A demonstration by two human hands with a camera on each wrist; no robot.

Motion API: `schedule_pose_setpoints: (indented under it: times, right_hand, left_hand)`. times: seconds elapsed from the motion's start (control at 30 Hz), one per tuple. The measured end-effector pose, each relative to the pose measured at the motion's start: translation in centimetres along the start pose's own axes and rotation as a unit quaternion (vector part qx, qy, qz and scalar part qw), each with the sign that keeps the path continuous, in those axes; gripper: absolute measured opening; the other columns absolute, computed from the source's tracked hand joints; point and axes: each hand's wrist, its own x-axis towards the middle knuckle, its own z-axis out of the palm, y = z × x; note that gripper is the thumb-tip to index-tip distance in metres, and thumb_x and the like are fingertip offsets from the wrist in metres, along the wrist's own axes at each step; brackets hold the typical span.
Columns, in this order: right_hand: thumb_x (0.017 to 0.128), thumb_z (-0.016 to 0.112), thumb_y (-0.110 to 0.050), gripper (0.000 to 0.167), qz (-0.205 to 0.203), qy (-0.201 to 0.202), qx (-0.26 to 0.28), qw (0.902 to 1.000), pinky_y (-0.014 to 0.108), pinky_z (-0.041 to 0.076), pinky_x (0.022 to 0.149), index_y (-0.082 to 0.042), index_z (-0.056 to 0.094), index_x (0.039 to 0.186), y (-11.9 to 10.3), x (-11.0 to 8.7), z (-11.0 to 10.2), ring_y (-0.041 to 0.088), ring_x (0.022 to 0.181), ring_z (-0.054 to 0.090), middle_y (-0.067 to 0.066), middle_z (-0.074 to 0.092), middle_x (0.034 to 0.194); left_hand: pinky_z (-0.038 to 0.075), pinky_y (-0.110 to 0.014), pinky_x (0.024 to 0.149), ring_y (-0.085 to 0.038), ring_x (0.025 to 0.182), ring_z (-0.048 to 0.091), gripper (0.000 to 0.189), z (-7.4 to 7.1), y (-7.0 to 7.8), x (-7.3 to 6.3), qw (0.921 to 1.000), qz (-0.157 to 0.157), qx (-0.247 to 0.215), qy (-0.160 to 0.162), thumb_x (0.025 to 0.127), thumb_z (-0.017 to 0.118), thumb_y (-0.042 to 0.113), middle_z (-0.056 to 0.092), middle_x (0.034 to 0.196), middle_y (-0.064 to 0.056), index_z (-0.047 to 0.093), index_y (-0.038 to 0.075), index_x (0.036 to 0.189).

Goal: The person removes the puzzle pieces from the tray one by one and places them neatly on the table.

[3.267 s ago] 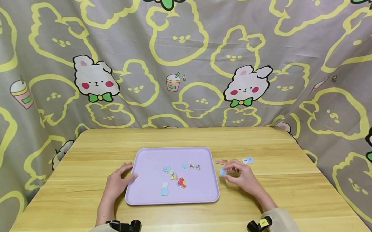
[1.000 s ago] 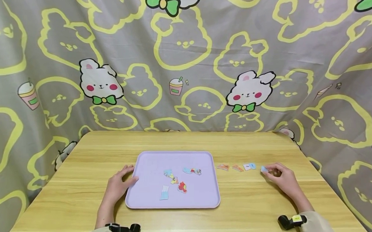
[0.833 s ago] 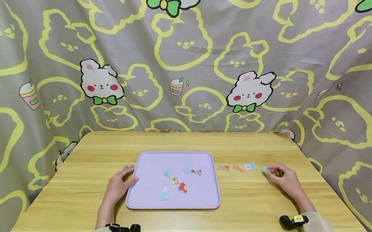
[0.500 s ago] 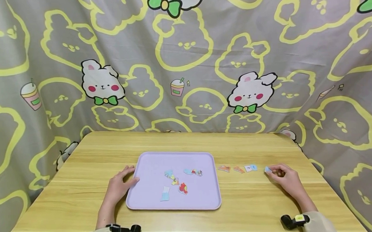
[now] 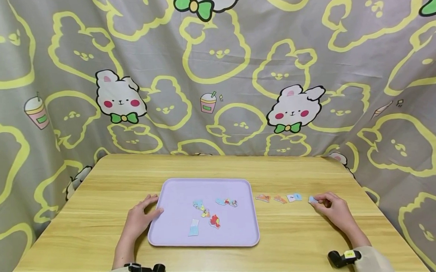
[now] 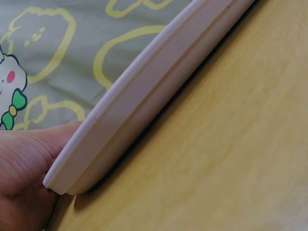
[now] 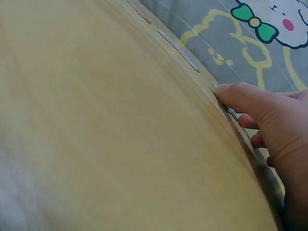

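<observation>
My right hand (image 5: 333, 210) pinches a small light-blue puzzle piece (image 5: 311, 199) at the table's right side. In the right wrist view, the thumb and fingers (image 7: 231, 94) hold it low at the tabletop. To its left lie a white-and-blue puzzle piece (image 5: 294, 197) and two orange puzzle pieces, one (image 5: 280, 199) nearer and another (image 5: 263, 197) beside the tray. My left hand (image 5: 137, 220) holds the left rim of a lilac tray (image 5: 202, 185), its thumb over the edge. In the left wrist view, the tray's outer wall (image 6: 125, 106) hides most of the fingers.
Several joined or loose puzzle pieces lie in the tray: a blue-and-yellow group (image 5: 200, 206), a blue-and-red strip (image 5: 226, 202), a red piece (image 5: 214, 221) and a white-and-blue one (image 5: 194, 228). A patterned curtain (image 5: 156, 57) surrounds the wooden table (image 5: 288, 246).
My right hand has carried the blue piece from beside the tray to the right end of the row, uncovering an orange piece. It has lowered slightly since. My left hand stays on the tray.
</observation>
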Motion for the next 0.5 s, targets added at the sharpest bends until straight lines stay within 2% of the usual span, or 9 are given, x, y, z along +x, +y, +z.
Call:
schedule_pose_setpoints:
  times: [0.2, 0.5]
  right_hand:
    - [0.079, 0.080, -0.011, 0.013, -0.010, 0.007, -0.014, 0.9998, 0.014, 0.034, 0.055, -0.009, 0.074, 0.091, -0.08, 0.13, 0.13, -0.004, 0.065, 0.041, -0.005, 0.055, 0.075]
    - [0.079, 0.081, -0.017, 0.014, -0.015, -0.001, -0.046, 0.9988, 0.018, 0.039, 0.057, -0.010, 0.074, 0.089, -0.12, 0.57, 0.07, -0.003, 0.067, 0.045, -0.001, 0.060, 0.080]
  left_hand:
    - [0.022, -0.062, 0.119, -0.047, 0.147, 0.022, 0.055, -0.06, 0.09, -0.06, 1.0000, -0.004, -0.004, -0.002, 0.093, 0.066, 0.025, 0.029, 0.157, -0.024, 0.050, 0.006, 0.142]
    - [0.022, -0.062, 0.119, -0.047, 0.146, 0.023, 0.054, -0.02, 0.11, -0.11, 1.0000, -0.002, -0.002, 0.001, 0.093, 0.066, 0.024, 0.031, 0.157, -0.024, 0.051, 0.005, 0.142]
